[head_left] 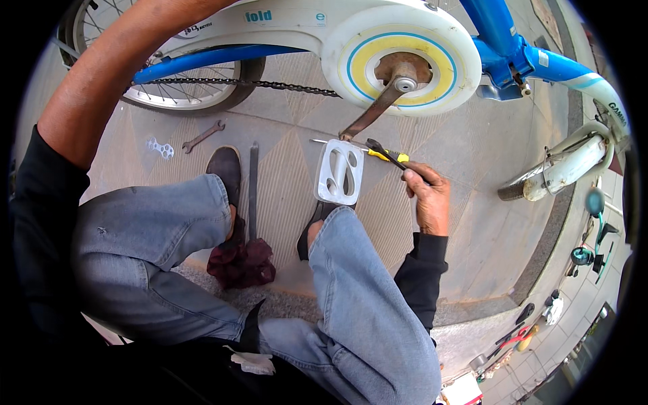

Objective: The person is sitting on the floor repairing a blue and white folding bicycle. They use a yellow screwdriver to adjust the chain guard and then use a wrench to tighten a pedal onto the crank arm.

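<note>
My right hand (428,196) grips a screwdriver with a yellow and black handle (388,154), its thin shaft pointing left across the top of a white bicycle pedal (339,172). The pedal hangs on a rusty crank arm (372,111) below the white and yellow chainguard disc (401,57) of a blue and white bicycle (503,47). My left arm (101,74) reaches up over the rear wheel (182,84) and its hand is out of view.
On the paved ground lie an open-ended spanner (202,136), a small flat multi-hole wrench (160,148), a long dark metal bar (253,189) and a dark red rag (241,263). The front wheel with its white mudguard (563,169) stands at right. My jeans-clad knees fill the foreground.
</note>
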`<state>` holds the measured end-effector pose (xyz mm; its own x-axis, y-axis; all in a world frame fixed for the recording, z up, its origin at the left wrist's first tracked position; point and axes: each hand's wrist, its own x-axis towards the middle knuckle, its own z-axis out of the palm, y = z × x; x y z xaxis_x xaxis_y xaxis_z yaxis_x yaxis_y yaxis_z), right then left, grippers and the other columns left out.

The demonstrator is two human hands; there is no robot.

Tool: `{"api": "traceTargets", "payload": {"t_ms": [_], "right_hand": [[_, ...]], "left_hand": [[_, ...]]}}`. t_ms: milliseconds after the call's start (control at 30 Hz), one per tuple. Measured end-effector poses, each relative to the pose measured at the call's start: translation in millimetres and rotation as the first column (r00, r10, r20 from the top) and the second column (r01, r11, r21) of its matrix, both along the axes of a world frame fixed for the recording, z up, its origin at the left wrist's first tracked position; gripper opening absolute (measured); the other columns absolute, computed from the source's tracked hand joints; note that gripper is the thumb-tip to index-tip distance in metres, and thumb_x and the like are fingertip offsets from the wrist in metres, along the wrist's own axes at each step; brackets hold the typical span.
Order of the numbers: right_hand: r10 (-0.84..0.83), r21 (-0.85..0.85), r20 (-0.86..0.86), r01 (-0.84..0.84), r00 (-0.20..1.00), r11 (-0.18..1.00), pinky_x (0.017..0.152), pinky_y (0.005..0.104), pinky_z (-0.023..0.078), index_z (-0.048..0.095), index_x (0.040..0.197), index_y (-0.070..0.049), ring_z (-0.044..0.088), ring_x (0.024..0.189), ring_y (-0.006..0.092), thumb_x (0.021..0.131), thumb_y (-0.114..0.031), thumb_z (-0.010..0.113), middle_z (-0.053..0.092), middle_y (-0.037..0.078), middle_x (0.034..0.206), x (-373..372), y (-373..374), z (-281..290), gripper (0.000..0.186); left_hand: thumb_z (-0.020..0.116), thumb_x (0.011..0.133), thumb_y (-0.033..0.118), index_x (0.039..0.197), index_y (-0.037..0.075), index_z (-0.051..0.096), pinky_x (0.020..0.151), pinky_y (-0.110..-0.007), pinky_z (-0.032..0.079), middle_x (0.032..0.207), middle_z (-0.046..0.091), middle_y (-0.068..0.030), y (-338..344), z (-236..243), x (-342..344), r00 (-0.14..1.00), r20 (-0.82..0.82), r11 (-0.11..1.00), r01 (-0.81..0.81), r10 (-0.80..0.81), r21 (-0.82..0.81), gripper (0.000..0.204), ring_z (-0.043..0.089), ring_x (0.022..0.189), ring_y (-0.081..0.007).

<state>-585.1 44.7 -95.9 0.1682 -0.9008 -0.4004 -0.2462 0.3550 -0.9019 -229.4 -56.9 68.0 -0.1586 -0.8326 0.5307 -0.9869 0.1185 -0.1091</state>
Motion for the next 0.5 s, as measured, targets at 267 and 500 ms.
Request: {"api": "traceTargets", "payload": {"t_ms": [267,500], "right_hand": [[-0.199,0.385,0.435,0.019,0.878,0.923,0.062,0.0250,0.047,0.064,0.112,0.003,0.057,0.069,0.0135,0.086,-0.010,0.069,0.066,0.009,0.086,7.8,23.4,-94.1,0.029],[-0.365,0.567,0.601,-0.058,0.711,0.821,0.073,0.0294,0.054,0.058,0.122,0.002,0.063,0.082,0.0161,0.088,-0.015,0.068,0.067,0.009,0.096,41.4,54.8,-123.9,0.039]], "left_hand": [[0.055,0.089,0.034,0.071,0.003,0.070,0.059,-0.042,0.050,0.062,0.063,-0.0181,-2.0,-3.8,-4.4,1.000,0.019,0.999,0.003,-0.002,-0.045,0.039,0.064,0.060,-0.0337],[0.055,0.089,0.033,0.072,0.003,0.070,0.059,-0.042,0.050,0.063,0.063,-0.0186,-3.8,-7.3,-4.2,1.000,0.013,0.997,0.023,-0.022,-0.077,0.038,0.064,0.060,-0.0338]]}}
